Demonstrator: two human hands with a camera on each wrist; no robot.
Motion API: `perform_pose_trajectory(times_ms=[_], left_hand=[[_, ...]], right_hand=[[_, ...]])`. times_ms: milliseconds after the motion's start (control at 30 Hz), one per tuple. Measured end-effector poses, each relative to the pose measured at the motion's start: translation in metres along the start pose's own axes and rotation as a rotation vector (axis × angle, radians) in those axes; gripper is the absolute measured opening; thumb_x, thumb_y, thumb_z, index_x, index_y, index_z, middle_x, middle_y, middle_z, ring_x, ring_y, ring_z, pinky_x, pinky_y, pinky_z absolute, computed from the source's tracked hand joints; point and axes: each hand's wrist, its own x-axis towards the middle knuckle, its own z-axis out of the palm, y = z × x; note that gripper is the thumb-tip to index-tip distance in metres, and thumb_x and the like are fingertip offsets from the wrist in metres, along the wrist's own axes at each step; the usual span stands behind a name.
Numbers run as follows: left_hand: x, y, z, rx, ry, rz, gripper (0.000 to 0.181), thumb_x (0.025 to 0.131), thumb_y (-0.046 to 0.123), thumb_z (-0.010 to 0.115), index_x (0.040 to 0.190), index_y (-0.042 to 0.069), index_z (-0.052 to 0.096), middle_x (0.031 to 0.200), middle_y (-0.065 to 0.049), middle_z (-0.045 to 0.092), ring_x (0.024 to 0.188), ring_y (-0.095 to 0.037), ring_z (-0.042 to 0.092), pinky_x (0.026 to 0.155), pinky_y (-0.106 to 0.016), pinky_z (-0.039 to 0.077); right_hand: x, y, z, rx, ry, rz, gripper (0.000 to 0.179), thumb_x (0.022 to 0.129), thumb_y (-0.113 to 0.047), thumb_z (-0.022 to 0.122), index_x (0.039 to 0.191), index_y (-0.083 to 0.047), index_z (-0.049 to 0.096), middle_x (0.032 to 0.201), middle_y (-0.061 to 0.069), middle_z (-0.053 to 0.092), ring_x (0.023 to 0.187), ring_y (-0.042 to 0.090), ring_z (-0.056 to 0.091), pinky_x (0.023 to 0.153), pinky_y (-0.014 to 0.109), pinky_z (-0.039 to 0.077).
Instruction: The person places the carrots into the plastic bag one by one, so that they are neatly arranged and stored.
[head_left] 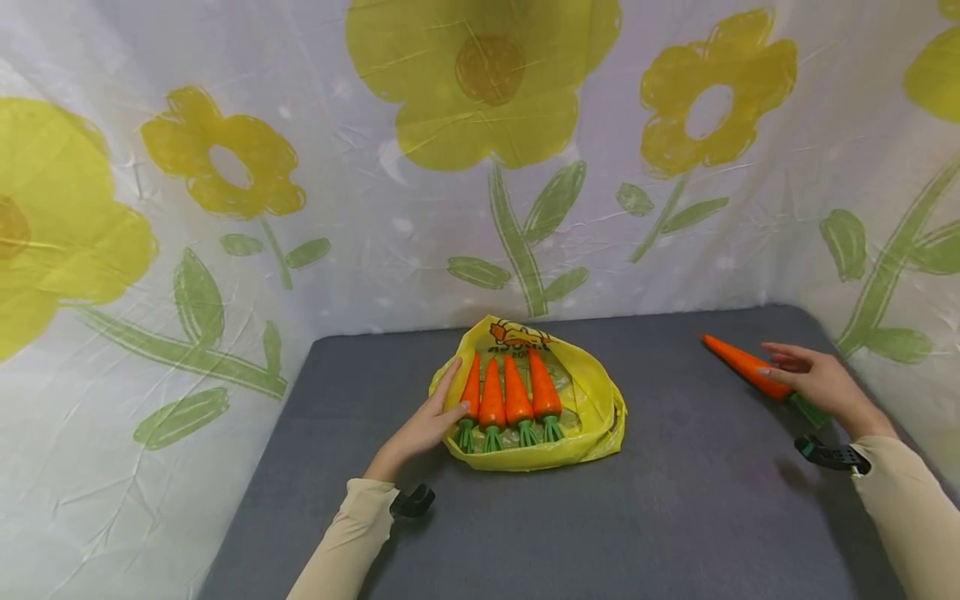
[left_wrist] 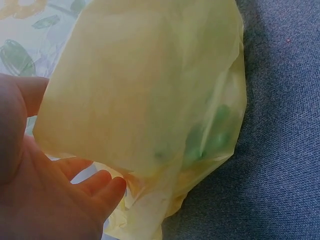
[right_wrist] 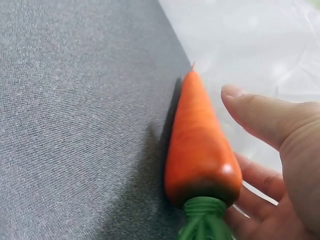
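A yellow plastic bag (head_left: 600, 396) lies with its mouth spread in the middle of the table. Several orange toy carrots (head_left: 519, 400) sit side by side in it, green tops toward me. My left hand (head_left: 426, 422) holds the bag's left edge, thumb inside near the leftmost carrot; in the left wrist view the bag film (left_wrist: 135, 80) lies between thumb and fingers. One more carrot (right_wrist: 202, 145) lies on the table at the far right. Beside and partly over it is my right hand (head_left: 821, 383), thumb raised apart from the carrot and fingers behind its thick end.
The grey cloth-covered table (head_left: 570, 533) meets a white curtain (head_left: 360, 233) printed with yellow flowers, at its back and sides. Each wrist wears a black strap with a small camera; the left camera (head_left: 412, 502) shows below that hand.
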Motion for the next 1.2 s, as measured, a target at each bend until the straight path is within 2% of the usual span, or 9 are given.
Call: perform_pose_trajectory(times_ms=[133,233,367,433,533,600,700,967,1200], left_hand=[[0.0,-0.002,0.001,-0.009,0.004,-0.004,0.073,0.105,0.019,0.047,0.161,0.023,0.0,0.169,-0.006,-0.002,0.156,-0.032,0.003,0.123,-0.059,0.011],[0.0,-0.002,0.001,-0.008,-0.001,-0.013,0.073,0.106,0.018,0.046,0.161,0.021,-0.001,0.169,-0.007,-0.003,0.156,-0.032,0.002,0.124,-0.058,0.011],[-0.003,0.009,0.0,-0.005,-0.024,-0.034,0.073,0.106,0.014,0.045,0.161,0.015,-0.004,0.169,-0.011,-0.006,0.156,-0.034,0.0,0.124,-0.058,0.01],[-0.006,0.019,-0.002,-0.005,-0.037,-0.042,0.073,0.106,0.014,0.045,0.161,0.012,-0.004,0.168,-0.012,-0.007,0.156,-0.034,-0.001,0.124,-0.057,0.01],[-0.011,0.032,-0.005,0.0,-0.054,-0.041,0.074,0.106,0.016,0.045,0.16,0.008,-0.004,0.168,-0.014,-0.006,0.155,-0.036,0.0,0.124,-0.058,0.011],[-0.012,0.036,-0.006,0.0,-0.056,-0.041,0.074,0.106,0.018,0.045,0.16,0.008,-0.004,0.168,-0.014,-0.005,0.155,-0.035,0.0,0.124,-0.058,0.011],[-0.013,0.038,-0.007,-0.001,-0.058,-0.038,0.074,0.106,0.019,0.045,0.16,0.007,-0.003,0.168,-0.015,-0.005,0.155,-0.035,0.0,0.124,-0.058,0.01],[-0.011,0.034,-0.007,-0.005,-0.056,-0.042,0.074,0.106,0.018,0.045,0.16,0.009,-0.004,0.168,-0.014,-0.006,0.155,-0.035,0.0,0.124,-0.058,0.012],[-0.002,0.002,-0.001,0.001,-0.018,-0.023,0.074,0.106,0.016,0.046,0.161,0.019,-0.003,0.169,-0.009,-0.005,0.156,-0.034,0.001,0.123,-0.06,0.012]], right_hand=[[0.001,0.0,0.001,-0.022,-0.038,0.014,0.07,0.097,-0.04,0.062,0.147,0.004,0.042,0.135,0.038,0.053,0.085,-0.028,0.036,0.072,0.019,0.045],[0.002,0.0,0.0,-0.046,-0.063,0.029,0.07,0.097,-0.042,0.062,0.146,0.004,0.043,0.135,0.038,0.052,0.09,-0.012,0.053,0.074,0.027,0.048],[0.003,0.001,0.0,-0.079,-0.075,0.022,0.068,0.096,-0.04,0.063,0.145,0.005,0.045,0.135,0.04,0.051,0.096,0.018,0.064,0.071,0.026,0.049],[0.003,0.001,-0.001,-0.1,-0.079,0.028,0.068,0.096,-0.041,0.062,0.144,0.005,0.045,0.135,0.039,0.051,0.1,0.025,0.064,0.073,0.028,0.048],[0.003,0.001,-0.002,-0.106,-0.104,0.043,0.07,0.097,-0.044,0.06,0.145,0.005,0.045,0.138,0.04,0.048,0.113,0.045,0.056,0.083,0.043,0.048],[0.004,0.002,-0.003,-0.103,-0.12,0.062,0.071,0.097,-0.047,0.059,0.144,0.004,0.045,0.14,0.04,0.046,0.122,0.052,0.048,0.088,0.051,0.045],[0.004,0.001,-0.004,-0.106,-0.129,0.063,0.069,0.098,-0.046,0.058,0.143,0.005,0.048,0.141,0.04,0.045,0.123,0.055,0.045,0.09,0.057,0.043],[0.007,-0.001,-0.008,-0.12,-0.176,0.089,0.073,0.097,-0.05,0.058,0.144,0.005,0.046,0.14,0.041,0.045,0.122,0.055,0.046,0.09,0.059,0.045],[0.007,-0.004,-0.008,-0.13,-0.204,0.085,0.075,0.097,-0.049,0.059,0.144,0.007,0.043,0.138,0.042,0.045,0.121,0.058,0.045,0.09,0.063,0.045]])
